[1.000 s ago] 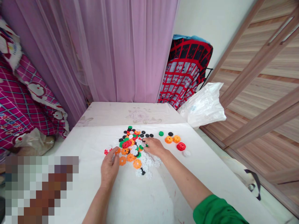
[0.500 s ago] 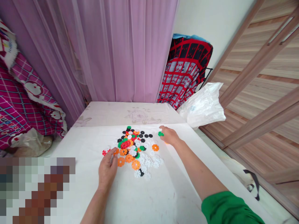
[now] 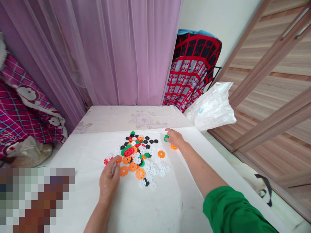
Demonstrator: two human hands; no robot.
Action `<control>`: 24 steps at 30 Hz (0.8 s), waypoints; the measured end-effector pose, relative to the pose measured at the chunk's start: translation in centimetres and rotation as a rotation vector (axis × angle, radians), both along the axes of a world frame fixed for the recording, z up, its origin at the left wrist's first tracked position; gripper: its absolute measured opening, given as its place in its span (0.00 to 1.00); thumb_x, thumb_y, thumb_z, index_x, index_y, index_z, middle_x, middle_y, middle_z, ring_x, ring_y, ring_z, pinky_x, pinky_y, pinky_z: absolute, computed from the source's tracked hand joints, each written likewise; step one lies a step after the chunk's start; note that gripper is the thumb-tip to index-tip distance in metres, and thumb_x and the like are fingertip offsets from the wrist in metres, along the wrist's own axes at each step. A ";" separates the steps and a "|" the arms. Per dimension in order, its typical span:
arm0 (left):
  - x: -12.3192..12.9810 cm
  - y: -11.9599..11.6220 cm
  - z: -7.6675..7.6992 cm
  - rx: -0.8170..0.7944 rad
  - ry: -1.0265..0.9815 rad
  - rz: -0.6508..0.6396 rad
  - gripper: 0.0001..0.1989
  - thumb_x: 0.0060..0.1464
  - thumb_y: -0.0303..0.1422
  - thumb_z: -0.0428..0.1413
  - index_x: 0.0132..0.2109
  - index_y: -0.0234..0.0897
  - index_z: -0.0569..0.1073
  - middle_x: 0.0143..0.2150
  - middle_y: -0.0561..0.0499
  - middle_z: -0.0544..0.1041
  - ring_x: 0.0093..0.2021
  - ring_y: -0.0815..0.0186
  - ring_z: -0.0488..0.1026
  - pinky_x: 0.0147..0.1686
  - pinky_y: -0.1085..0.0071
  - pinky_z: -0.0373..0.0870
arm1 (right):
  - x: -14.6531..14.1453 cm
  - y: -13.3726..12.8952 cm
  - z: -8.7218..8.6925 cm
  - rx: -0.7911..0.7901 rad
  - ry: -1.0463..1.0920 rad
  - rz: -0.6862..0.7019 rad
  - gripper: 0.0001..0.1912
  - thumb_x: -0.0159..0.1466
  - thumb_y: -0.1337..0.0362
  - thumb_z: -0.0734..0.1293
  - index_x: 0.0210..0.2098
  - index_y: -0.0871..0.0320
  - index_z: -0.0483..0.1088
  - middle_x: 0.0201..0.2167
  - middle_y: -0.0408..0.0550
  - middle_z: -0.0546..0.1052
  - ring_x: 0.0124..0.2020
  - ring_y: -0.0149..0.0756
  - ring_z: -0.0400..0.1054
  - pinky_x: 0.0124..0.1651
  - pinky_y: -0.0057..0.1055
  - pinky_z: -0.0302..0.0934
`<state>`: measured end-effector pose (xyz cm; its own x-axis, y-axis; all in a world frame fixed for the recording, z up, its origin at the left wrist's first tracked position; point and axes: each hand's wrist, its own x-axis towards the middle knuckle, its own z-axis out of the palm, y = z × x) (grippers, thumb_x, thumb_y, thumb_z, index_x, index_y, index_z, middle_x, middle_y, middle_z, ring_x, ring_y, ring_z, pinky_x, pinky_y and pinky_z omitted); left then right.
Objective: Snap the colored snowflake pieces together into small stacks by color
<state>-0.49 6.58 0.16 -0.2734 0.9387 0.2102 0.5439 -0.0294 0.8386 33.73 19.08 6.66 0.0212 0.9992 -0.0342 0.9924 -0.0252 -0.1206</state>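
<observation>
One hand (image 3: 174,138) on disc (image 3: 166,138), illegible bag print (image 3: 200,110)

Flat plastic snowflake discs (image 3: 136,158) — white, orange, green, black, red; loosely heaped, a few scattered.

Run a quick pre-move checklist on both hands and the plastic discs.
1. Right hand on green plastic disc: ok, fingers touch it.
2. Left hand free of discs: cannot tell, its fingers hide the view.
3. Orange disc by the right hand: ok, apart from the disc pile.
4. Disc pile on white cloth: ok.
5. Green sleeve away from the discs: ok.
</observation>
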 end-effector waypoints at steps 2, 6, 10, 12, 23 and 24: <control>0.0 0.0 0.0 -0.003 -0.003 -0.002 0.21 0.55 0.42 0.48 0.53 0.43 0.75 0.55 0.48 0.77 0.57 0.56 0.71 0.56 0.58 0.68 | 0.1 -0.1 0.1 -0.019 -0.015 0.026 0.29 0.58 0.66 0.64 0.60 0.55 0.62 0.52 0.50 0.74 0.52 0.39 0.68 0.50 0.31 0.60; 0.0 -0.1 0.0 -0.001 0.000 -0.003 0.21 0.55 0.42 0.49 0.53 0.43 0.75 0.55 0.48 0.77 0.57 0.56 0.71 0.57 0.58 0.67 | 0.3 -0.3 0.6 -0.070 -0.059 0.128 0.27 0.58 0.70 0.64 0.57 0.50 0.66 0.57 0.47 0.70 0.57 0.39 0.64 0.54 0.31 0.58; 0.0 -0.1 0.1 -0.004 0.002 -0.009 0.21 0.55 0.42 0.48 0.52 0.43 0.75 0.55 0.48 0.77 0.57 0.56 0.71 0.57 0.58 0.67 | 0.1 -0.1 1.2 -0.130 -0.122 0.175 0.27 0.56 0.73 0.64 0.54 0.48 0.70 0.55 0.48 0.72 0.54 0.41 0.66 0.53 0.32 0.59; 0.0 -0.1 0.1 -0.005 -0.001 -0.010 0.21 0.56 0.42 0.48 0.52 0.43 0.75 0.54 0.48 0.77 0.57 0.57 0.71 0.57 0.58 0.67 | -0.2 0.0 1.4 -0.154 -0.151 0.178 0.27 0.56 0.74 0.64 0.53 0.47 0.72 0.53 0.48 0.73 0.53 0.42 0.67 0.52 0.33 0.59; 0.0 0.1 0.0 -0.005 0.011 -0.007 0.22 0.56 0.43 0.47 0.53 0.42 0.74 0.55 0.48 0.77 0.57 0.57 0.71 0.57 0.59 0.67 | -0.7 0.0 1.8 -0.179 -0.190 0.154 0.22 0.58 0.72 0.64 0.51 0.51 0.73 0.52 0.50 0.75 0.52 0.42 0.68 0.50 0.32 0.59; 0.0 0.1 0.0 -0.001 0.012 -0.009 0.22 0.56 0.43 0.47 0.53 0.42 0.74 0.55 0.48 0.77 0.57 0.57 0.71 0.57 0.59 0.67 | -0.8 -0.1 2.0 -0.166 -0.183 0.150 0.23 0.58 0.72 0.64 0.52 0.52 0.73 0.52 0.51 0.75 0.52 0.42 0.68 0.50 0.32 0.59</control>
